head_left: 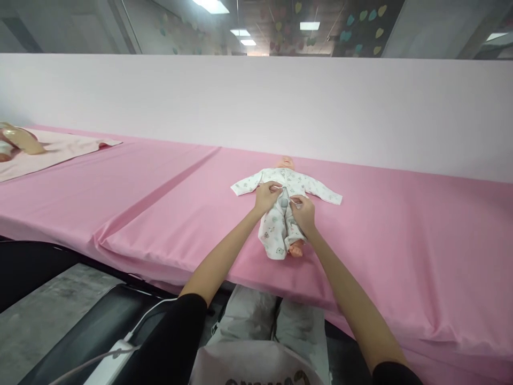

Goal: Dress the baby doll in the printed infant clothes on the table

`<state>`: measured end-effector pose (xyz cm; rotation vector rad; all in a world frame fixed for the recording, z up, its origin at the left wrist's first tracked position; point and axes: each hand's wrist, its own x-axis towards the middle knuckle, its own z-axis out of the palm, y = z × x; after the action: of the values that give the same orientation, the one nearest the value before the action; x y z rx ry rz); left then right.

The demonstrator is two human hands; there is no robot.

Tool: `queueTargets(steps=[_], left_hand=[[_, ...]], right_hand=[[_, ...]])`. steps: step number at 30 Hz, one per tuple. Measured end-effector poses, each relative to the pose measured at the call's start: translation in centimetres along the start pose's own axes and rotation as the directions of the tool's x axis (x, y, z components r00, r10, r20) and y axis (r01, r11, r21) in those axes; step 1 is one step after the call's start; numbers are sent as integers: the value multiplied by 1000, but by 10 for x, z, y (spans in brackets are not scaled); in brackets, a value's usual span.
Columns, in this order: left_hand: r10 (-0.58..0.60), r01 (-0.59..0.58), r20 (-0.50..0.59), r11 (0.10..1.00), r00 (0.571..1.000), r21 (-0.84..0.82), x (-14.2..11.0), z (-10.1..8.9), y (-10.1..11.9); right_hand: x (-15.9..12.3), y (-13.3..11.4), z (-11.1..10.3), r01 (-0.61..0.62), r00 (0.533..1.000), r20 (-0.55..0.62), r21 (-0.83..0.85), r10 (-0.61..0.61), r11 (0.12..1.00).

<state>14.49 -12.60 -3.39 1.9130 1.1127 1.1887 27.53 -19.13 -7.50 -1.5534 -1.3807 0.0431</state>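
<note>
The left hand is pinching one side of the waistband of a pair of printed white pants, and the right hand is gripping the other side. The pants are covering the legs of a baby doll, which is lying on its back between and beyond the hands. A grey patch is showing between the hands. The doll's printed white shirt is spreading its sleeves outward past both hands, while its head is resting beyond them. A bare foot is poking out just below the right hand. Under everything, a pink sheet is covering the table. Well to the left of the left hand, a pale pink cloth is lying flat.
</note>
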Motion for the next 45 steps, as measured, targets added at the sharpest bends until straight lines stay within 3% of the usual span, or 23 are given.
queueTargets(steps=[3, 6, 9, 11, 14, 18, 20, 22, 25, 28, 32, 38, 45], left_hand=[[106, -105, 138, 994, 985, -13, -13, 10, 0], [340, -394, 352, 914, 872, 93, -37, 18, -2], [421, -475, 291, 868, 859, 146, -59, 17, -4], [468, -491, 166, 859, 868, 146, -68, 13, -6], [553, -541, -7, 819, 833, 190, -72, 4, -12], [603, -585, -3, 776, 798, 235, -71, -5, -26], [592, -583, 40, 778, 805, 235, -69, -8, -34], [531, -530, 60, 818, 845, 221, -66, -10, -41], [375, -373, 21, 911, 927, 176, -59, -10, -49], [244, -238, -36, 965, 969, 111, -52, -8, -54], [199, -195, -88, 979, 976, 52, -45, -8, -56], [190, -187, -46, 980, 981, 66, -40, -14, -55], [231, -233, 26, 961, 972, 149, -46, -17, -45]], right_hand=[[-9, 9, 5, -5, 994, -112, 80, 14, 997], [-14, 18, 9, -9, 994, -109, 54, 15, 998], [-16, 23, 12, -25, 998, -62, 37, 28, 999], [-15, 23, 14, -17, 997, -71, 14, 18, 1000], [-15, 20, 15, -48, 991, -124, 0, 47, 999], [-16, 16, 13, -124, 984, -122, 74, 132, 990], [-17, 15, 10, -127, 980, -142, 79, 138, 989], [-17, 13, 8, -119, 979, -159, 74, 129, 990], [-17, 11, 5, -131, 974, -180, 54, 139, 990], [-17, 7, 5, -49, 979, -196, 14, 51, 999], [-16, 4, 5, 108, 987, -121, -5, -108, 994], [-18, 5, 5, 85, 996, 30, -23, -84, 996], [-21, 4, 3, 94, 993, 73, -84, -87, 992]])
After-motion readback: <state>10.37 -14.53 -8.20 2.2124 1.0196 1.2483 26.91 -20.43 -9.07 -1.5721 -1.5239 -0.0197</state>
